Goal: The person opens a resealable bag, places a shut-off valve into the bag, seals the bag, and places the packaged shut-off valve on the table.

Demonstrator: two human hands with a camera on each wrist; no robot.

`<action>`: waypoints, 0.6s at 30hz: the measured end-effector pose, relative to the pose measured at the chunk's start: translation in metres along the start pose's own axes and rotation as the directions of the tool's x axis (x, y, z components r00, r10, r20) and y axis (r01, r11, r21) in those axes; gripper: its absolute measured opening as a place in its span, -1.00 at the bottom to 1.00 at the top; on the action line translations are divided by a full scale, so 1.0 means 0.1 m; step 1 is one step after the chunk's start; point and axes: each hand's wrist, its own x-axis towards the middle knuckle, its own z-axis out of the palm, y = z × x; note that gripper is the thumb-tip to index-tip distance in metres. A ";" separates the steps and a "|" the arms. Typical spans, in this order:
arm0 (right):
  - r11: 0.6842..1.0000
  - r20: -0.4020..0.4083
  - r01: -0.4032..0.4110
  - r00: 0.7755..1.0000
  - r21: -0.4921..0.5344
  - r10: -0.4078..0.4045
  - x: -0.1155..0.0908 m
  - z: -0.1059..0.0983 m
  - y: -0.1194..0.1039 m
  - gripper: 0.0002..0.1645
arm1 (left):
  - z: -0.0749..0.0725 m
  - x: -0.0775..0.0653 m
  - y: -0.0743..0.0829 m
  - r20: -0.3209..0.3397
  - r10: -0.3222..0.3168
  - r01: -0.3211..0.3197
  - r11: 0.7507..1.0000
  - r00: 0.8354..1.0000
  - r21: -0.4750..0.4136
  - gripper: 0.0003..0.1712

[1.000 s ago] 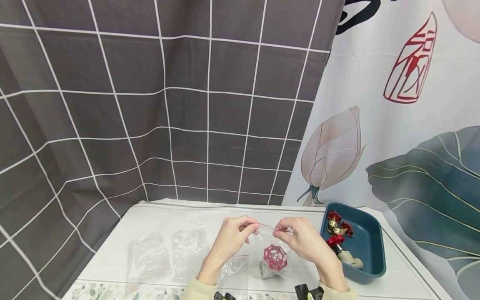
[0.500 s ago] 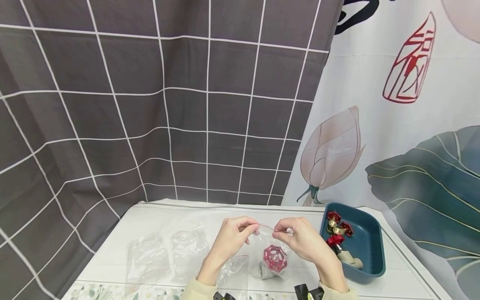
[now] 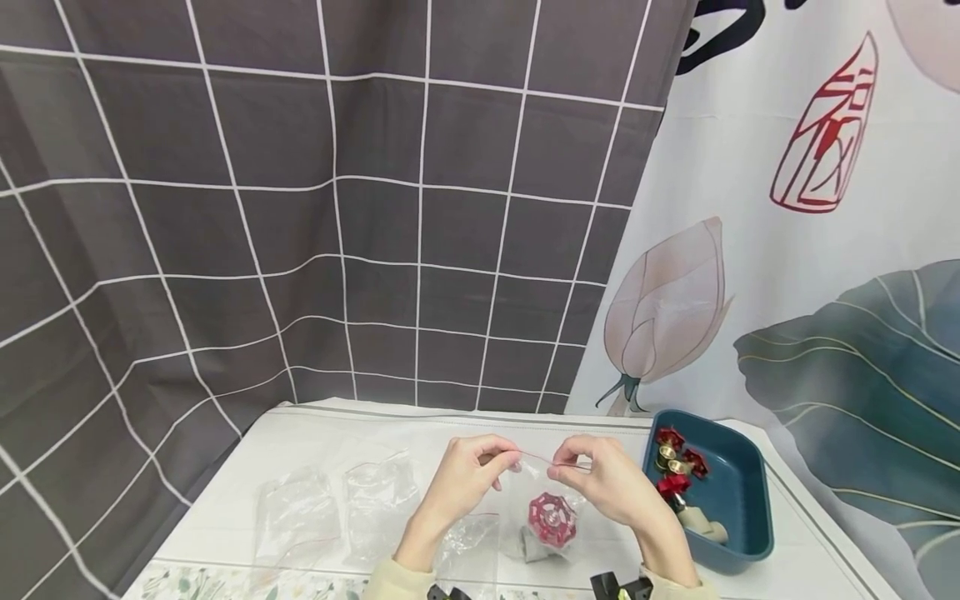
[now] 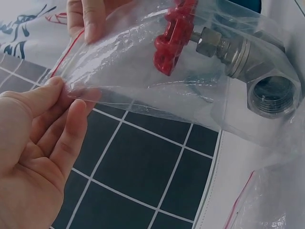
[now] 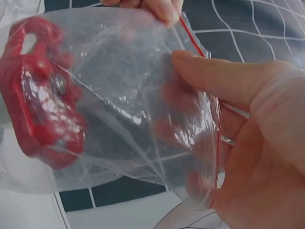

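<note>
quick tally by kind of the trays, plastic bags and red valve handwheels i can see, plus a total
Dark blue rectangular tray: 1
Clear plastic bags with red strips: 4
Red, round valve handwheels: 4 (3 in the tray, 1 bagged)
Total: 9

Bright, even light on the surface around the fingers — wrist views dimmer and hazy, with white glare on the bag they hold.
</note>
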 end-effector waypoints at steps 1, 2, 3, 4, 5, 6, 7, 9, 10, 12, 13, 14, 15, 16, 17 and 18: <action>1.000 0.003 0.007 1.000 0.012 -0.007 0.00 0.00 0.00 -0.89 | 0.00 0.00 0.00 0.000 0.002 -0.002 1.000 1.000 0.002 -0.89; 1.000 0.003 0.019 1.000 0.023 -0.020 -0.01 0.00 0.00 -0.89 | 0.00 0.00 0.00 0.001 0.005 -0.005 1.000 1.000 0.002 -0.89; 0.999 0.003 0.031 1.000 0.025 -0.031 -0.01 0.00 0.00 -0.88 | 0.01 0.00 0.00 0.002 0.006 -0.006 1.000 1.000 0.003 -0.89; 0.998 0.004 0.043 0.999 0.034 -0.043 -0.01 0.00 0.01 -0.87 | 0.01 0.00 0.00 0.003 0.011 -0.011 1.000 1.000 0.005 -0.89; 0.998 0.005 0.056 0.998 0.042 -0.056 -0.02 -0.01 0.00 -0.86 | 0.01 0.00 0.00 0.004 0.015 -0.015 1.000 1.000 0.005 -0.90; 0.996 0.006 0.066 0.998 0.053 -0.067 -0.02 -0.01 0.00 -0.85 | 0.01 0.00 0.00 0.008 0.016 -0.016 1.000 1.000 0.002 -0.89; 0.996 0.007 0.075 0.997 0.058 -0.075 -0.02 -0.01 0.00 -0.84 | 0.01 0.00 0.01 0.011 0.020 -0.020 1.000 1.000 -0.002 -0.89; 0.995 0.015 0.079 0.997 0.064 -0.081 -0.02 -0.02 0.00 -0.85 | 0.01 0.01 0.01 0.012 0.026 -0.026 1.000 1.000 0.001 -0.89; 0.995 0.021 0.078 0.997 0.060 -0.080 -0.02 -0.02 0.00 -0.86 | 0.01 0.01 0.01 0.010 0.029 -0.029 1.000 1.000 0.003 -0.89; 0.998 0.037 0.057 0.998 0.037 -0.058 -0.02 -0.03 0.01 -0.90 | 0.01 0.00 0.00 0.008 0.034 -0.034 0.999 0.999 0.005 -0.89; 0.999 0.044 0.036 0.998 0.023 -0.037 -0.03 -0.04 0.01 -0.90 | 0.01 0.00 0.00 0.007 0.036 -0.036 0.999 0.999 0.008 -0.90; 1.000 0.051 0.014 0.999 0.011 -0.015 -0.03 -0.05 0.02 -0.89 | 0.01 0.00 0.00 0.006 0.039 -0.039 0.999 0.999 0.012 -0.90; 1.000 0.058 -0.012 0.998 0.009 0.012 -0.03 -0.06 0.03 -0.88 | 0.01 0.00 0.00 0.004 0.039 -0.039 0.999 0.999 0.013 -0.90; 0.999 0.060 -0.037 0.997 0.009 0.037 -0.04 -0.06 0.04 -0.87 | 0.01 0.00 -0.01 0.004 0.040 -0.040 0.999 0.999 0.015 -0.90; 0.998 0.062 -0.058 0.996 0.011 0.057 -0.04 -0.07 0.04 -0.87 | 0.01 0.00 -0.01 0.006 0.041 -0.041 0.999 0.999 0.015 -0.90; 0.997 0.062 -0.071 0.996 0.018 0.070 -0.05 -0.08 0.05 -0.88 | 0.01 0.00 -0.01 0.008 0.040 -0.040 0.999 0.999 0.012 -0.90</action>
